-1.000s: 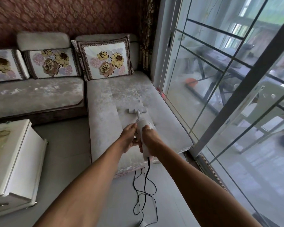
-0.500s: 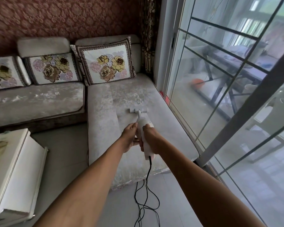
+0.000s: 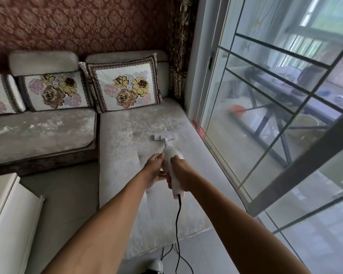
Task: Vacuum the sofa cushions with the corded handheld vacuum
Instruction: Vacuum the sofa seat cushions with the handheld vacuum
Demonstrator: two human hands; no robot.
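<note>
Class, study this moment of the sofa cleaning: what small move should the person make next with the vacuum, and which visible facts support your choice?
Probably push the nozzle a little farther up the chaise cushion toward the floral pillow. Both hands, left hand and right hand, hold the vacuum. The nozzle sits flat mid-cushion, and the mottled fabric ahead looks unswept, unlike the smoother strip behind it.

ahead: bare cushion (image 3: 127, 147) ran clear up to the pillow (image 3: 125, 84)
right: window (image 3: 265, 107) close beside
left: floor (image 3: 67, 186) open
</note>
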